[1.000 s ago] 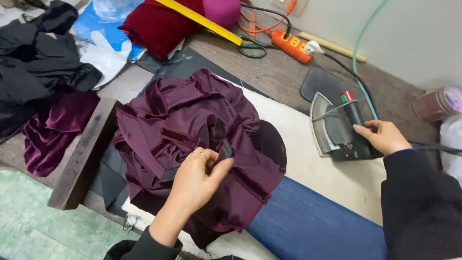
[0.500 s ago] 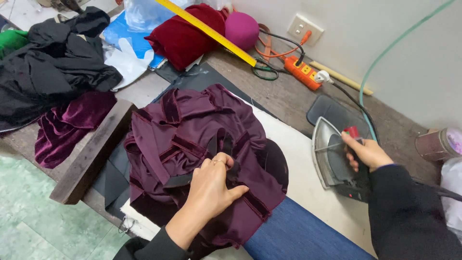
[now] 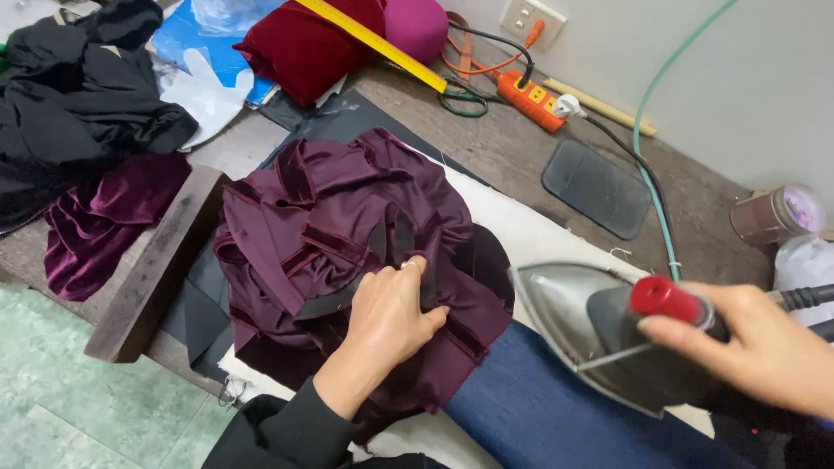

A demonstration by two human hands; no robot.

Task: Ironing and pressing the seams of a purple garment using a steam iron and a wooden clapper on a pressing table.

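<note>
The plum velvet garment [image 3: 330, 234] lies bunched on the white-covered board [image 3: 539, 234], with the left hand [image 3: 391, 317] pressed flat on it, fingers pinning a dark strip. The right hand [image 3: 764, 352] is wrapped tight around the handle of the iron [image 3: 591, 326], held tilted above the blue cloth [image 3: 530, 417]

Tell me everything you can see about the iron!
The iron has a shiny silver metal soleplate with a pointed tip, a dark body and a red knob on top. The right hand holds it by the handle, lifted and tilted, tip pointing toward the purple velvet cloth. It hangs over the blue padded board, not touching the cloth. A dark cord runs off behind the hand.
</note>
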